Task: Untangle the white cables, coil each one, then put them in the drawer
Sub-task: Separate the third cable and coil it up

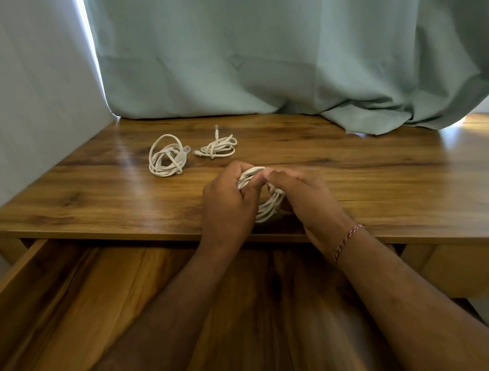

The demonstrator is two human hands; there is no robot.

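Note:
Both hands hold one coiled white cable point(269, 204) just above the desk's front edge. My left hand point(227, 207) grips its left side and my right hand point(306, 197) pinches its top and right side. Two other white cables lie on the desk top further back: a round coil point(165, 156) with a clear plug on the left, and a smaller flat bundle point(219, 147) to its right with one plug end sticking up. The wooden drawer point(73, 311) below my arms is pulled out and nothing shows inside it.
The wooden desk point(397, 179) runs left to right under a pale green curtain point(310, 44) whose hem drapes on its back right part. A pale wall point(11, 94) stands at the left. The drawer's left wall point(3, 300) rises beside my left forearm.

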